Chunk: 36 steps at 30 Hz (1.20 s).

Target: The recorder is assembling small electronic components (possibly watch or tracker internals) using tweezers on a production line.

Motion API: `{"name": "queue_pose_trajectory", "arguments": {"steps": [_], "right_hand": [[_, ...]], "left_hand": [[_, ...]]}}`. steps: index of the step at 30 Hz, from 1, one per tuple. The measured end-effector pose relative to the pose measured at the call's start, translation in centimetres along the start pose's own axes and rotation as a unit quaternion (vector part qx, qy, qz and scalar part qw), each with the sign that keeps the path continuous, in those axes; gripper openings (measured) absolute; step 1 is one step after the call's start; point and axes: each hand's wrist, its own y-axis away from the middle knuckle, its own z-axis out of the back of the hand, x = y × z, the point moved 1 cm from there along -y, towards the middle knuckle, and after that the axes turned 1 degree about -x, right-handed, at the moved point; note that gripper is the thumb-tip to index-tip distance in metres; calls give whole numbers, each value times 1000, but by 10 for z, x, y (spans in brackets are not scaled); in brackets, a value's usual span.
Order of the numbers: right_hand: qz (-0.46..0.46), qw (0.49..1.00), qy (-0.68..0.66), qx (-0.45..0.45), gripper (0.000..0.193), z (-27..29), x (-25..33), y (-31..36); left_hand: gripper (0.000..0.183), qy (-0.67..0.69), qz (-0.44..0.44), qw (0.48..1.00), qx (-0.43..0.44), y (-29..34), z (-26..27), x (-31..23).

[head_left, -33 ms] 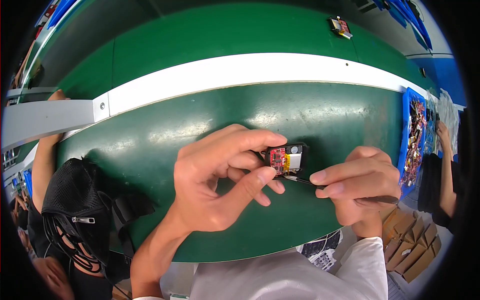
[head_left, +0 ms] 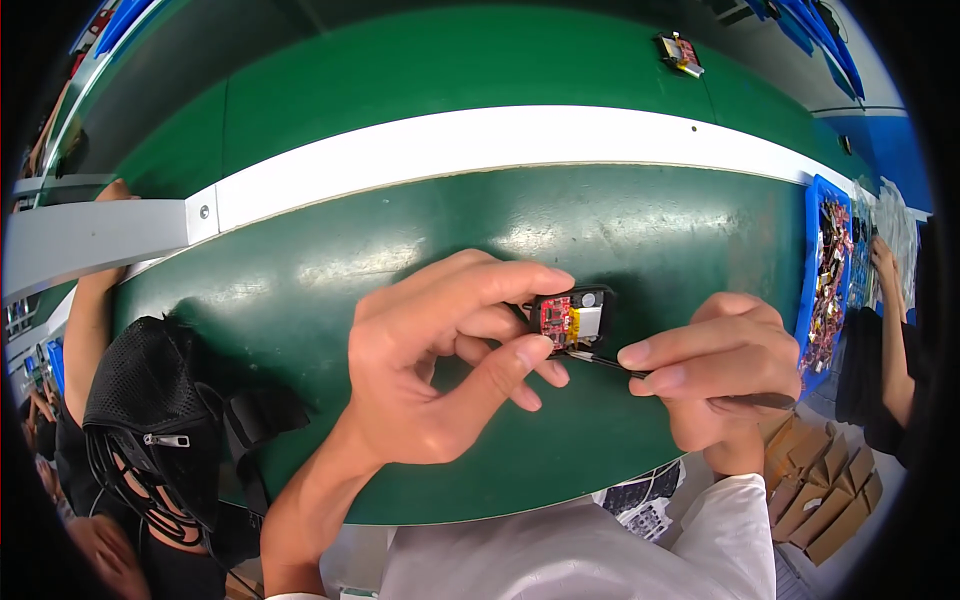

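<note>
Between thumb and forefinger, my left hand (head_left: 430,350) grips a small black electronic device case (head_left: 607,305) by its left side. Inside the case sit a red circuit board (head_left: 554,322), a strip of yellow tape and a silver block that looks like a battery (head_left: 588,322). My right hand (head_left: 715,360) pinches dark tweezers (head_left: 608,361). Their pale tips touch or nearly touch the lower edge of the case, beside my left thumb; exact contact is too small to tell. The case is held above the green table (head_left: 520,450).
A blue bin (head_left: 812,260) of small red boards and parts stands at the right. Beyond the white rail (head_left: 480,135) lies another opened device (head_left: 681,55). A black mesh bag (head_left: 150,390) is at the left. Co-workers' arms (head_left: 893,345) show at both sides; cardboard boxes (head_left: 825,490) stand lower right.
</note>
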Motion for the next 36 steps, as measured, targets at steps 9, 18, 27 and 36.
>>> {"name": "queue_pose_trajectory", "arguments": {"steps": [9,18,27,36], "right_hand": [[15,998,58,12,20,1,7,-3],[46,995,60,64,8,8,8,-4],[90,992,53,64,23,12,2,-1],[117,990,63,45,12,5,3,-6]], "left_hand": [[31,-91,-67,994,7,-3,-4,4],[33,-101,-78,992,3,-2,-5,4],[34,-91,-79,993,3,-4,-6,2],[34,-128,-59,989,-33,-2,-11,-1]]}}
